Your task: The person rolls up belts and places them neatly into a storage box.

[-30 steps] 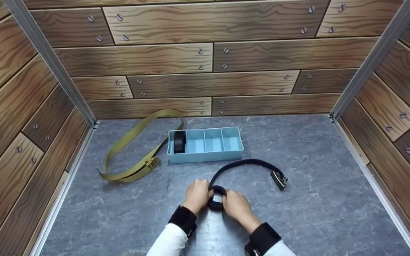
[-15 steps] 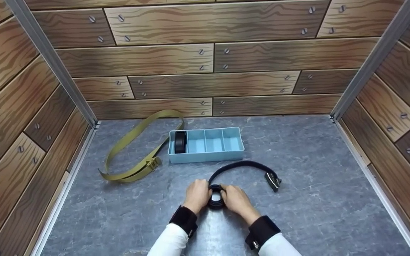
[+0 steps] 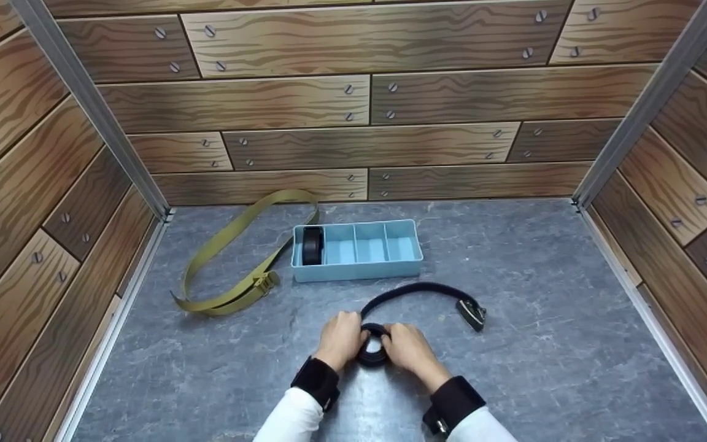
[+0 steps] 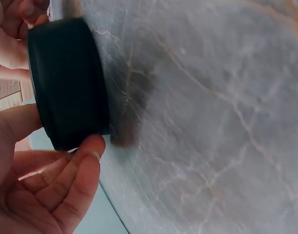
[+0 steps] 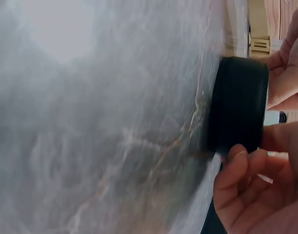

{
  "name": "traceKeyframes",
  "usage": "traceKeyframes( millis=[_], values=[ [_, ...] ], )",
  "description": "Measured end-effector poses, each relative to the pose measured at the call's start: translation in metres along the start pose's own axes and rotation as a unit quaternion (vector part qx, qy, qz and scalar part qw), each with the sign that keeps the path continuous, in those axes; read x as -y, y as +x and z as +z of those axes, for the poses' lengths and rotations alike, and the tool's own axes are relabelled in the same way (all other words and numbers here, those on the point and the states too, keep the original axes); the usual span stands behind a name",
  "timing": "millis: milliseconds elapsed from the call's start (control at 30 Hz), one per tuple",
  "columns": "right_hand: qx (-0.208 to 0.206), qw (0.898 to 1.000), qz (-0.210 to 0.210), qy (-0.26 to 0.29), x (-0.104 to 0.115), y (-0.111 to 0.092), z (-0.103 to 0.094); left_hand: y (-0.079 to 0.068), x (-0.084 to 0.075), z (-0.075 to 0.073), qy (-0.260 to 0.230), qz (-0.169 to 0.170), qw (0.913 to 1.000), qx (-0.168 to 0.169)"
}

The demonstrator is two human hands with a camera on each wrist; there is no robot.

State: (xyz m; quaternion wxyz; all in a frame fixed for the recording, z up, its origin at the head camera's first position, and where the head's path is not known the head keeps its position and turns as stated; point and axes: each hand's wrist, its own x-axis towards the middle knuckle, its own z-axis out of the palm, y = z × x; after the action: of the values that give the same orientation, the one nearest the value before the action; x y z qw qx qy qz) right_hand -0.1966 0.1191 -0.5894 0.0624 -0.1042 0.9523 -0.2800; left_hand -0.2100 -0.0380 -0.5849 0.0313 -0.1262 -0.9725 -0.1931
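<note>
Buckle (image 3: pixel 471 315) is sitting a bit closer to the black belt coil (image 3: pixel 372 361) than a sec ago, fwiw. Coil's sitting b/w the left hand (image 3: pixel 340 339) & right hand (image 3: pixel 412 350), both pinching it, fingers clamped on its sides. Loose tail (image 3: pixel 418 286) is arcing b/w coil & blue plastic tray (image 3: pixel 356 272), whose leftmost slot's holding another black coil (image 3: pixel 312 245). Olive strap (image 3: pixel 231 231) is looping nearby, partly hiding behind the tray. Table (image 3: pixel 544 368) is looking grey, marbled, glossy. White sleeves (image 3: pixel 292 417) are getting cut off; coil's inner end's hard to make out tbh.
</note>
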Motion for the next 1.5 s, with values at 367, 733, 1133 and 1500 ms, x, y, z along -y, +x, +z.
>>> traceKeyframes(
  millis=[367, 733, 1133, 1500],
  values=[
    [-0.076, 0.996, 0.052, -0.018, -0.033, -0.003, -0.015, 0.001, 0.008, -0.005, 0.016, 0.0, 0.9997, -0.017],
    [-0.09, 0.984, 0.153, -0.009, -0.069, -0.011, -0.047, 0.0, 0.024, -0.009, -0.008, -0.042, 0.9982, -0.043],
    [-0.072, 0.995, 0.067, -0.018, -0.111, -0.037, -0.089, -0.004, 0.031, -0.015, 0.001, -0.068, 0.9966, -0.045],
    [-0.126, 0.99, 0.051, -0.034, -0.085, -0.038, -0.093, -0.012, 0.011, -0.003, 0.009, -0.079, 0.9942, -0.072]
  ],
)
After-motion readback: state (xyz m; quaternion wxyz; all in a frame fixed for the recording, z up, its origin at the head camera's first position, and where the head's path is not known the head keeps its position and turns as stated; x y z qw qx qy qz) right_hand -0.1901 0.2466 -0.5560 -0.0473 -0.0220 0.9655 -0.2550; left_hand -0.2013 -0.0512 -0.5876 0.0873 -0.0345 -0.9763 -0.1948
